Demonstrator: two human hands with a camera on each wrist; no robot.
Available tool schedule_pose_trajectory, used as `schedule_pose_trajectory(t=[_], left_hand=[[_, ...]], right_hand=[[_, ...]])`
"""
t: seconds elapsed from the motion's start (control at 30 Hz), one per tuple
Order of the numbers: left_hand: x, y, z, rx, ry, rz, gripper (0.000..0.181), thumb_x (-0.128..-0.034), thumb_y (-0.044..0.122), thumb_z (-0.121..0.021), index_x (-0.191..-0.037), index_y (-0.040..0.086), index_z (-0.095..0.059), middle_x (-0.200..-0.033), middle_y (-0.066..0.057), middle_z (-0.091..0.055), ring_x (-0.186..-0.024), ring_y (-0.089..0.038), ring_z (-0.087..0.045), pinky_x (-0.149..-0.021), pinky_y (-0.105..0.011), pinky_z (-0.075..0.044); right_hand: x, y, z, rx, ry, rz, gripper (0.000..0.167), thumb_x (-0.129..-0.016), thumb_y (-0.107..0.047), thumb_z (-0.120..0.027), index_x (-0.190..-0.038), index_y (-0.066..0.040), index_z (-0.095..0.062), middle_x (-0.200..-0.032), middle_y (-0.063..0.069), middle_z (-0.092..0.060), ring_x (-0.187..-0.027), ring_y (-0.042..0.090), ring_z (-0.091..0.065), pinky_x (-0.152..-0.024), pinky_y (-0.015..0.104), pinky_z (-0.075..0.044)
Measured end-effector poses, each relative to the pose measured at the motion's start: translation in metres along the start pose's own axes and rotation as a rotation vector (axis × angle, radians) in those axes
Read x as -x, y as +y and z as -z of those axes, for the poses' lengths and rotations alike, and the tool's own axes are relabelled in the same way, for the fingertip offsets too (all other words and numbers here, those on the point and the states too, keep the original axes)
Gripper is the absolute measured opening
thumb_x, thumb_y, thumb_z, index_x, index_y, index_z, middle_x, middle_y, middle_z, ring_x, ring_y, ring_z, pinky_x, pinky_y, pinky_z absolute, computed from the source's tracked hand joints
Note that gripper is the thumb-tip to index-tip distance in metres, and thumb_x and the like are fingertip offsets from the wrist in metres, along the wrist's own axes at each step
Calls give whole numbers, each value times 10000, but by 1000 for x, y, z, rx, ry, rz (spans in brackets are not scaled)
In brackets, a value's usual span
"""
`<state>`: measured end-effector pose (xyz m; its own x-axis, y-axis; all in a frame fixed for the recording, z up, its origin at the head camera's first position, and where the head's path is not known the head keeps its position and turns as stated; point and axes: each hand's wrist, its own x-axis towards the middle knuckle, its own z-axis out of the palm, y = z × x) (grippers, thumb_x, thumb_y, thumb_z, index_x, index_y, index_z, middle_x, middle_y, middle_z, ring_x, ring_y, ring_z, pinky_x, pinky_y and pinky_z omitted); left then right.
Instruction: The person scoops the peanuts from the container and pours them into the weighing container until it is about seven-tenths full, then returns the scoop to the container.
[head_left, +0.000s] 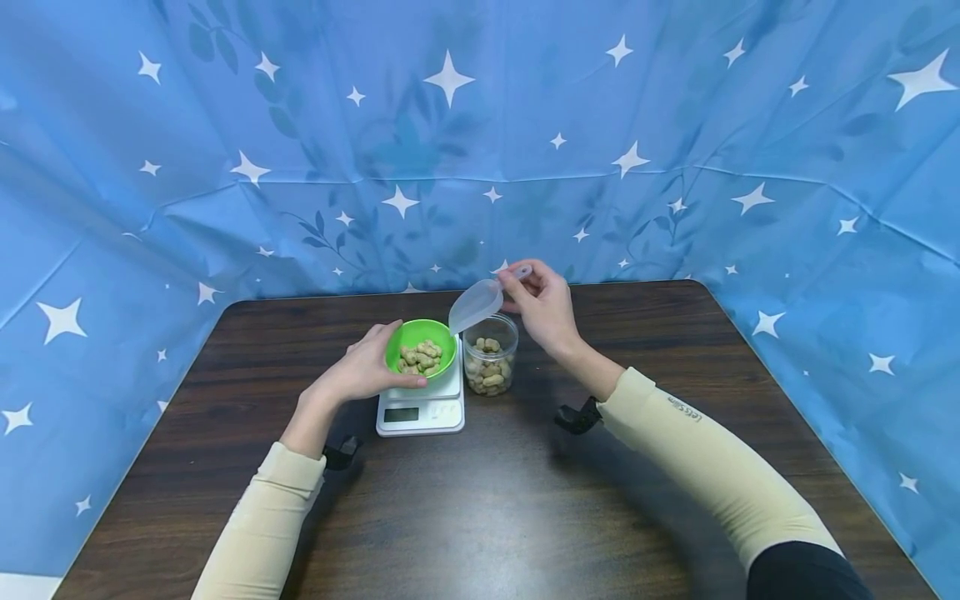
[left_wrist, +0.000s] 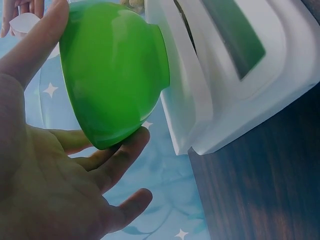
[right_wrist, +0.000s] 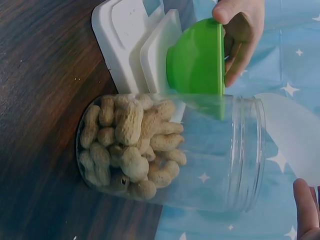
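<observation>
A green bowl (head_left: 411,335) with peanuts (head_left: 422,358) in it stands on a white kitchen scale (head_left: 442,415). My left hand (head_left: 371,367) holds the bowl's left side, thumb at the near rim and fingers round the far side; the left wrist view shows the hand (left_wrist: 65,170) against the bowl (left_wrist: 112,70). To the right stands an uncovered clear jar (right_wrist: 200,150), partly filled with peanuts (right_wrist: 132,122). My right hand (head_left: 543,308) pinches the handle of a translucent scoop (head_left: 476,305) above the jar, its tip towards the bowl. Whether the scoop holds anything cannot be told.
The dark wooden table (head_left: 480,517) extends around the scale and jar. Behind its far edge hangs a blue curtain (head_left: 525,117) with white stars. Black straps (head_left: 577,418) are at both wrists, below the light sleeves.
</observation>
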<state>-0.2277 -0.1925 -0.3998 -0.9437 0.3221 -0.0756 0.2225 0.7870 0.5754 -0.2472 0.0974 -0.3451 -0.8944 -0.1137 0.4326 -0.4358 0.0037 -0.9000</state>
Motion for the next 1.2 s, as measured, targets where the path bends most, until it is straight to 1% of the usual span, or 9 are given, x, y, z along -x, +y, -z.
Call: schedule_pose_trajectory(t=[0.13,0.3,0.43,0.53,0.67,0.77,0.97,1.1,1.2], left_hand=[[0,0,0,2,2,-2,1174,-790,540,-848,-1608,-27,-224,-1557,-267,-338,-1382,-407,-409,-1119,-692,-218],[0,0,0,14,-5,4,1181,-795,540,-844,-1617,-14,-202,-1573,-269,-313,-1397,-425,-381,-1113,-692,-241],[1,1,0,19,5,6,1195,-787,539,-853,-1632,18,-186,-1590,-254,-276,-1406,-446,-351,-1106,-694,-258],[1,2,0,36,30,0,1193,-779,527,-866,-1642,56,-191,-1617,-224,-229,-1431,-470,-293,-1111,-691,-241],[-1,7,-1,56,66,-34,1167,-780,501,-878,-1644,83,-214,-1650,-190,-181,-1480,-453,-208,-1129,-682,-180],[-3,12,-3,54,83,-68,1144,-792,485,-876,-1641,82,-225,-1658,-184,-173,-1503,-417,-189,-1144,-673,-141],[-8,22,-8,52,94,-126,1086,-810,427,-881,-1631,81,-261,-1653,-171,-205,-1495,-395,-241,-1162,-644,-116],[-12,29,-11,54,103,-155,1061,-805,438,-882,-1622,98,-297,-1642,-144,-253,-1483,-365,-286,-1174,-630,-106],[-15,34,-13,45,101,-180,1038,-812,462,-872,-1615,106,-319,-1623,-124,-298,-1468,-329,-329,-1176,-631,-101]], right_hand=[[1,-2,4,-6,-2,0,218,-1037,-51,-612,-1132,145,-607,-1083,312,-666,-973,347,-701,-792,361,-598],[2,-3,10,3,-5,7,196,-1039,-50,-608,-1125,126,-611,-1059,299,-668,-949,274,-708,-793,361,-598],[-2,11,19,8,-8,21,200,-1041,-68,-611,-1139,107,-618,-1064,282,-672,-958,249,-708,-790,363,-599],[-6,23,26,11,-8,29,215,-1040,-93,-623,-1150,91,-623,-1084,270,-679,-971,244,-710,-792,369,-599],[-6,25,32,19,-5,35,234,-1031,-144,-651,-1137,64,-634,-1074,242,-688,-967,233,-711,-791,371,-600],[-5,25,36,19,-8,40,256,-1026,-177,-666,-1124,57,-636,-1055,227,-687,-955,231,-712,-785,373,-601],[-4,24,41,30,-23,25,264,-1029,-175,-660,-1124,70,-630,-1070,232,-688,-946,211,-717,-780,368,-602],[-4,24,43,46,-34,22,254,-1029,-160,-658,-1113,78,-628,-1057,242,-691,-918,196,-723,-774,360,-602],[-5,24,45,74,-47,27,244,-1029,-152,-657,-1104,79,-634,-1042,242,-696,-910,207,-726,-775,380,-601]])
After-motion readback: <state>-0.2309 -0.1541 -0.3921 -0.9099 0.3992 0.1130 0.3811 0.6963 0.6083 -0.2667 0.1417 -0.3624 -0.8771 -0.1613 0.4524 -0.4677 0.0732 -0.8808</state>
